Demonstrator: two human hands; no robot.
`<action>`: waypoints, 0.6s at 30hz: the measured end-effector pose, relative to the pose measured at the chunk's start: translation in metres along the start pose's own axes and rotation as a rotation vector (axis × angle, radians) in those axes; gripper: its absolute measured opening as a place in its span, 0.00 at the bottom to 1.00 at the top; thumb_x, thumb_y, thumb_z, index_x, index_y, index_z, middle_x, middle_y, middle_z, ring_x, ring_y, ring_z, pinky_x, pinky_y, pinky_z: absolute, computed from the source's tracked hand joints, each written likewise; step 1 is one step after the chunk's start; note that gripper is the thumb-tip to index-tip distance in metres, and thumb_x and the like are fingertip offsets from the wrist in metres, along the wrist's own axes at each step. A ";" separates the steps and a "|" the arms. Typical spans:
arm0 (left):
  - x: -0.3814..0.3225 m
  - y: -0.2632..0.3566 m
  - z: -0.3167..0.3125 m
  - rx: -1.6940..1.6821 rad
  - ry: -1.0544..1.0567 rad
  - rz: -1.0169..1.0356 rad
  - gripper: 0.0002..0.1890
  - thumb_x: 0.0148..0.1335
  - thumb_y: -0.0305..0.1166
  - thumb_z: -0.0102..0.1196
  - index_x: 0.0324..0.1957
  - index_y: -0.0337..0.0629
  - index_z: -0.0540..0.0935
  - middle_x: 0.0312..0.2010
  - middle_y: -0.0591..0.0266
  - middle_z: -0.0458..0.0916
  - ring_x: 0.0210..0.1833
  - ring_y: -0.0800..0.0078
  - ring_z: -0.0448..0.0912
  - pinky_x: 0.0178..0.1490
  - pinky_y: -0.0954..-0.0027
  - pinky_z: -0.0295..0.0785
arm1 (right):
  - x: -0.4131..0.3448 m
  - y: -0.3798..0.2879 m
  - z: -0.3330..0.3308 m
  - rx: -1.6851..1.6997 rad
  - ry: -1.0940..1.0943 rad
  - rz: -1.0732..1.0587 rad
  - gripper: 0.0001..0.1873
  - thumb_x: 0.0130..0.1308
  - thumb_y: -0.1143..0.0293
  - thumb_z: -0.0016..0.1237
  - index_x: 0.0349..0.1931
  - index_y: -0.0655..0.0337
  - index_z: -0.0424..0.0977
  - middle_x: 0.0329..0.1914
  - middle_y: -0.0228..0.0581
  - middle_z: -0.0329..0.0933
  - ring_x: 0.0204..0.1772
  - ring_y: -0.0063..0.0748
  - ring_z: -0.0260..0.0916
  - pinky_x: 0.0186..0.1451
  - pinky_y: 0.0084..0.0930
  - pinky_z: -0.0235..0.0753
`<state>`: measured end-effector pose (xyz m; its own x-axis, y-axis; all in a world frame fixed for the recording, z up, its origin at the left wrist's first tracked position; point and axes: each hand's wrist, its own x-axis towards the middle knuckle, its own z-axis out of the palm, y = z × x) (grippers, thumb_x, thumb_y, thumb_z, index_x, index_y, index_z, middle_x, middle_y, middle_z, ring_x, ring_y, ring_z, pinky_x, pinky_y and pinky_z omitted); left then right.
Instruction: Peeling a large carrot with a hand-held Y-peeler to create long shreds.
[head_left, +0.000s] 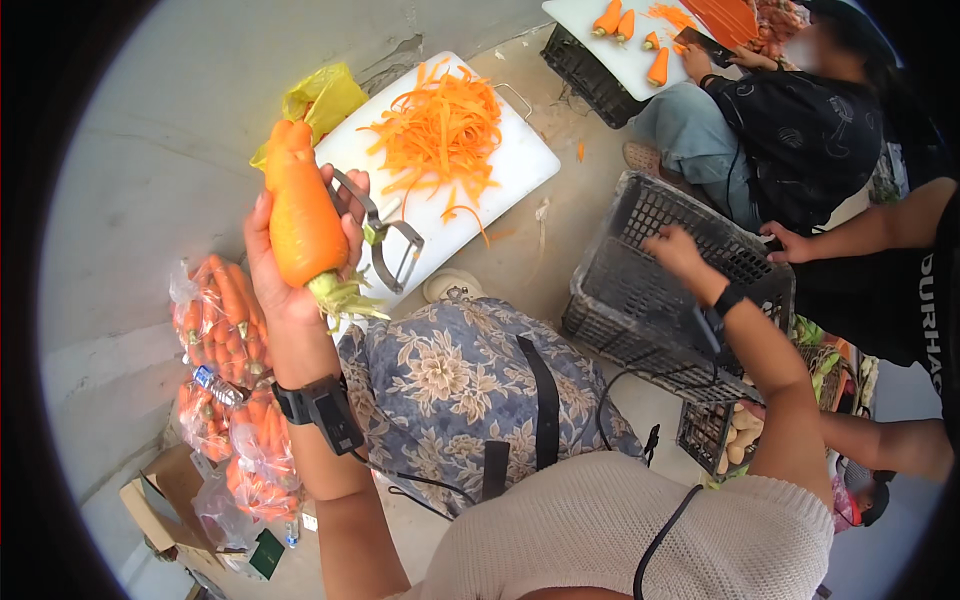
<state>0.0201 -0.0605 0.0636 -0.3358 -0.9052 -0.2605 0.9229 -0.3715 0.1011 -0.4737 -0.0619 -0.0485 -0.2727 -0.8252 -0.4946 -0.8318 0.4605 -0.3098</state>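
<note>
A large carrot (304, 214) with cut green stems lies in my left hand (289, 289), its stem end toward my wrist. The same hand also holds a metal peeler (390, 247), which sticks out to the right past the fingers. Beyond it, a heap of carrot peelings (450, 124) rests on a white cutting board (517, 154). My right hand (675, 251) is raised over a black plastic crate (600, 300), its fingers bent and blurred; nothing in them can be made out.
Bags of carrots (232, 315) and a cardboard box (169, 495) stand at left. A co-worker (802, 135) cuts carrots on another board (559, 11) at upper right. Another person's hand (787, 244) is at the crate's right rim. A smaller crate (705, 439) holds potato-like produce.
</note>
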 end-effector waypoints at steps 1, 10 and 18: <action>-0.008 -0.007 0.002 0.003 0.019 0.005 0.31 0.56 0.43 0.55 0.54 0.29 0.67 0.55 0.39 0.66 0.61 0.58 0.65 0.48 0.60 0.74 | -0.016 0.008 0.010 -0.075 -0.117 -0.033 0.30 0.52 0.57 0.54 0.47 0.75 0.69 0.47 0.56 0.74 0.52 0.47 0.72 0.54 0.29 0.69; -0.035 -0.060 0.037 -0.018 0.051 -0.041 0.28 0.57 0.42 0.54 0.55 0.34 0.68 0.51 0.55 0.72 0.63 0.56 0.61 0.50 0.60 0.74 | -0.087 -0.016 0.054 0.063 -0.185 -0.366 0.26 0.50 0.60 0.54 0.47 0.68 0.71 0.44 0.54 0.75 0.50 0.49 0.72 0.53 0.35 0.70; -0.021 -0.065 0.039 -0.044 0.057 -0.057 0.29 0.54 0.45 0.56 0.51 0.29 0.71 0.54 0.36 0.66 0.60 0.58 0.65 0.52 0.62 0.73 | -0.033 -0.048 0.080 -0.250 -0.177 -0.459 0.23 0.48 0.65 0.54 0.44 0.68 0.71 0.47 0.55 0.73 0.51 0.49 0.71 0.52 0.38 0.71</action>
<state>-0.0404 -0.0258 0.0999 -0.3779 -0.8691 -0.3191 0.9104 -0.4116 0.0428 -0.3856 -0.0302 -0.0823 0.2128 -0.8453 -0.4901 -0.9415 -0.0433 -0.3342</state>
